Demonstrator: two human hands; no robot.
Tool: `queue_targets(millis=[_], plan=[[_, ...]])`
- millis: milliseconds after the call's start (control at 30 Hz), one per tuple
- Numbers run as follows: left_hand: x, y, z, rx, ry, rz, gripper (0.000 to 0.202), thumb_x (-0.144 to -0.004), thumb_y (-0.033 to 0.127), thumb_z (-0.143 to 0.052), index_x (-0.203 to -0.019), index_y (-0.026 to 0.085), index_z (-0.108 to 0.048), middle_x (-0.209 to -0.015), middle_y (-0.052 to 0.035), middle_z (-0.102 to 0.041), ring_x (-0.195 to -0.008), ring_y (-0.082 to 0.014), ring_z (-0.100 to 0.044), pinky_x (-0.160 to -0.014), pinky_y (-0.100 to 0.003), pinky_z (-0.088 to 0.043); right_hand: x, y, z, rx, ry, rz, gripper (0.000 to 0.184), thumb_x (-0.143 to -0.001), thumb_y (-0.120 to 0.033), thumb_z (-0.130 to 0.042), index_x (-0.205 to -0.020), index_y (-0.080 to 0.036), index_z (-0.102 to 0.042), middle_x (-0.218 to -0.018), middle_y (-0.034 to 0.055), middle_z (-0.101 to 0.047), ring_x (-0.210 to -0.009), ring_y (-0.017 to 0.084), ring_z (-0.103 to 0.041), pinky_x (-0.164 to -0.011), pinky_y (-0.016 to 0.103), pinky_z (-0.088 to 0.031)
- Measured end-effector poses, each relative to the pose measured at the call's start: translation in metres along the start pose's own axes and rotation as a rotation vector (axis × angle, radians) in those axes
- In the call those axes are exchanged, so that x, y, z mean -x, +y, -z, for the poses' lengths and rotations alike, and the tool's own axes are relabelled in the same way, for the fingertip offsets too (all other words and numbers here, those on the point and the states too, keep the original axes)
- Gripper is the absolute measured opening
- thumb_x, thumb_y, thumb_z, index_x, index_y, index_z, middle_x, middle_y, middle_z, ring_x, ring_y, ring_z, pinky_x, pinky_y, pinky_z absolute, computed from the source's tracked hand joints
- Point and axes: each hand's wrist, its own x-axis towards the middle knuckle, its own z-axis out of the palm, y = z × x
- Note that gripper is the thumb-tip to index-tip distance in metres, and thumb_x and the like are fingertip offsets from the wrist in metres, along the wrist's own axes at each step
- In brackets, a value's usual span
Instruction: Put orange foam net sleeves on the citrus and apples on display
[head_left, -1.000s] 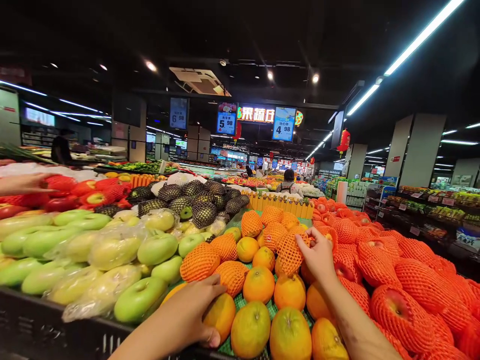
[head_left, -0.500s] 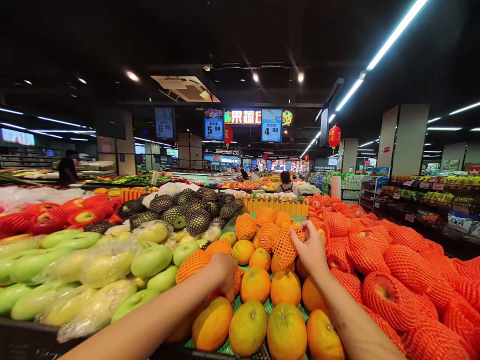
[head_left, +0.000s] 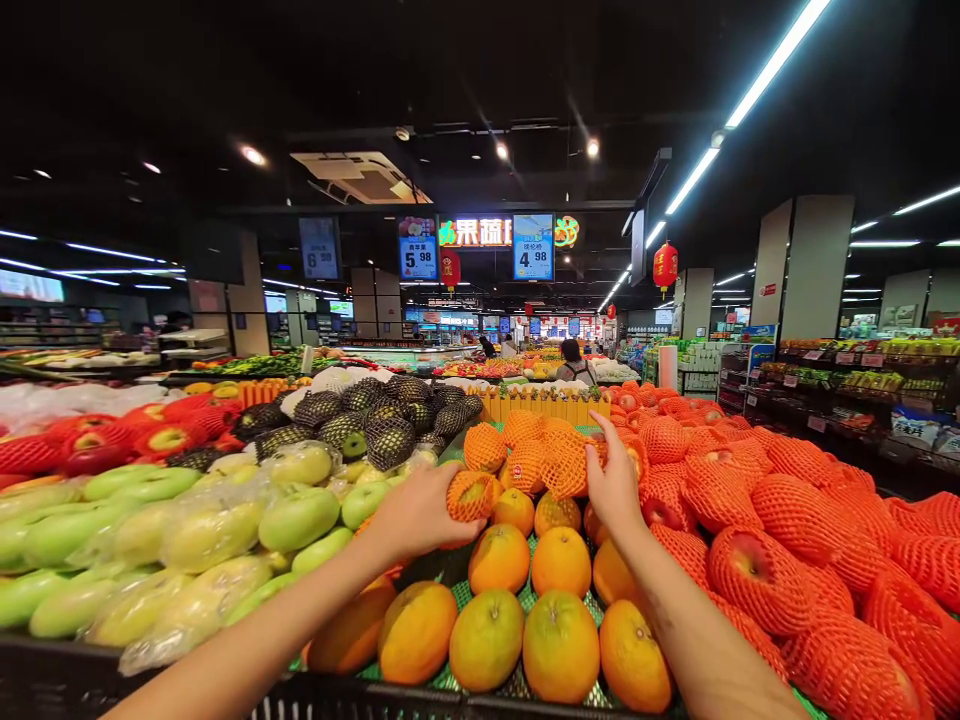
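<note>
My left hand (head_left: pixel 421 508) is closed around an orange in an orange foam net (head_left: pixel 471 496), lifted over the left side of the orange display. My right hand (head_left: pixel 613 478) has its thumb and index finger apart, beside a netted orange (head_left: pixel 564 464) at the back of the pile; whether it touches that fruit I cannot tell. Several bare oranges (head_left: pixel 561 645) lie in rows on green matting in front, between my forearms. Other netted oranges (head_left: pixel 484 447) sit behind them.
Green apples (head_left: pixel 300 518), some in clear plastic, fill the left side. Dark netted fruits (head_left: pixel 390 442) are piled behind them. Red-netted apples (head_left: pixel 750 565) cover the right. A small yellow fence (head_left: pixel 536 405) edges the back. A person (head_left: pixel 574 365) is farther off.
My left hand has risen from low among the front oranges and now holds a netted orange. My right hand has moved slightly down, its fingers now apart from the net.
</note>
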Motion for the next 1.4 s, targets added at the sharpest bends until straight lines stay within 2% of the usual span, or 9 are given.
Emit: queue_targets(millis=[167, 333, 500, 667, 800, 967, 1133, 1267, 1400], plan=[[-0.027, 0.061, -0.008, 0.511, 0.484, 0.092, 0.066, -0.072, 0.063, -0.075, -0.121, 0.021, -0.059, -0.113, -0.0102, -0.065, -0.109, -0.0323, -0.059, -0.094, -0.044, -0.050, -0.007, 0.007, -0.003, -0.221, -0.136, -0.108, 0.029, -0.079, -0.039, -0.050, -0.081, -0.022, -0.074, -0.101, 0.0106, -0.067, -0.104, 0.029, -0.062, -0.097, 0.045, -0.048], [-0.049, 0.102, -0.045, 0.765, 0.298, 0.106, 0.077, -0.068, 0.051, -0.088, -0.129, 0.016, -0.058, -0.119, -0.0135, -0.064, -0.116, -0.0337, -0.057, -0.103, -0.048, -0.047, -0.009, 0.002, 0.002, -0.609, -0.445, -0.706, 0.055, -0.072, -0.073, -0.068, -0.097, -0.023, -0.068, -0.099, 0.0059, -0.070, -0.081, 0.021, -0.063, -0.067, 0.032, -0.054], [-0.045, 0.072, -0.042, 0.706, 0.190, -0.295, 0.086, -0.062, 0.039, -0.096, -0.137, 0.021, -0.056, -0.130, -0.0096, -0.061, -0.124, -0.0327, -0.049, -0.109, -0.048, -0.043, 0.007, -0.008, 0.000, -0.720, -0.674, -0.741, 0.063, -0.067, -0.062, -0.086, -0.112, -0.026, -0.062, -0.112, 0.0019, -0.069, -0.087, 0.018, -0.065, -0.070, 0.028, -0.057], [-0.040, 0.054, -0.031, 0.665, -0.006, -0.406, 0.095, -0.058, 0.042, -0.099, -0.139, 0.021, -0.055, -0.136, -0.0107, -0.059, -0.124, -0.0342, -0.049, -0.108, -0.051, -0.044, 0.020, -0.016, -0.010, -0.684, -0.597, -0.870, 0.057, -0.060, -0.045, -0.086, -0.106, -0.023, -0.062, -0.095, 0.0002, -0.069, -0.073, 0.017, -0.063, -0.056, 0.025, -0.052], [-0.036, 0.058, -0.028, 0.710, 0.054, -0.429, 0.091, -0.067, 0.045, -0.094, -0.143, 0.022, -0.050, -0.143, -0.0119, -0.054, -0.132, -0.0340, -0.046, -0.113, -0.052, -0.040, 0.021, -0.015, -0.012, -0.699, -0.466, -0.844, 0.047, -0.060, -0.041, -0.080, -0.098, -0.023, -0.061, -0.093, 0.0003, -0.068, -0.079, 0.020, -0.064, -0.055, 0.025, -0.051], [-0.029, 0.061, -0.016, 0.914, 0.191, -0.448, 0.034, -0.093, 0.042, -0.068, -0.123, 0.027, -0.063, -0.148, -0.0093, -0.048, -0.140, -0.0291, -0.042, -0.120, -0.052, -0.031, 0.017, -0.011, -0.012, -0.695, -0.280, -0.725, 0.044, -0.062, -0.049, -0.077, -0.096, -0.024, -0.064, -0.104, 0.0037, -0.070, -0.093, 0.025, -0.065, -0.060, 0.028, -0.053], [-0.020, 0.068, -0.009, 0.834, 0.026, -0.545, 0.023, -0.099, 0.035, -0.058, -0.120, 0.034, -0.068, -0.159, -0.0018, -0.035, -0.149, -0.0295, -0.025, -0.123, -0.057, -0.024, 0.017, -0.017, -0.012, -0.750, -0.185, -0.758, 0.049, -0.053, -0.048, -0.082, -0.089, -0.023, -0.060, -0.097, 0.0032, -0.070, -0.086, 0.024, -0.065, -0.060, 0.029, -0.054], [-0.022, 0.070, -0.015, 0.817, 0.189, -0.501, 0.025, -0.103, 0.033, -0.048, -0.110, 0.028, -0.072, -0.146, -0.0058, -0.051, -0.138, -0.0285, -0.043, -0.116, -0.054, -0.035, 0.019, -0.017, -0.015, -0.833, -0.206, -0.733, 0.054, -0.054, -0.043, -0.086, -0.096, -0.024, -0.059, -0.097, 0.0024, -0.069, -0.090, 0.024, -0.065, -0.064, 0.030, -0.055], [-0.026, 0.067, -0.019, 0.804, 0.464, -0.459, 0.019, -0.099, 0.029, -0.058, -0.094, 0.024, -0.076, -0.127, -0.0076, -0.064, -0.119, -0.0266, -0.058, -0.105, -0.047, -0.046, 0.018, -0.013, -0.017, -0.791, -0.185, -0.550, 0.062, -0.055, -0.040, -0.090, -0.105, -0.024, -0.056, -0.105, 0.0023, -0.068, -0.097, 0.025, -0.066, -0.081, 0.035, -0.057]])
